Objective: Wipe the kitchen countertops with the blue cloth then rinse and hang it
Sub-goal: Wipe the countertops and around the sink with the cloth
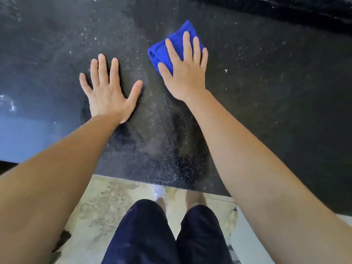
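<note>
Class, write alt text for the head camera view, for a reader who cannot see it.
A person's right hand presses a folded blue cloth on a dark speckled countertop; the left hand rests, fingers spread, beside it.

My left hand (108,96) and right hand (185,73) are bare, and my forearms (247,159) are uncovered as far as they show. I wear dark navy shorts (152,235) ending about the knee. A white shoe (159,191) covers one foot; the other foot (194,197) is too blurred to tell.
</note>
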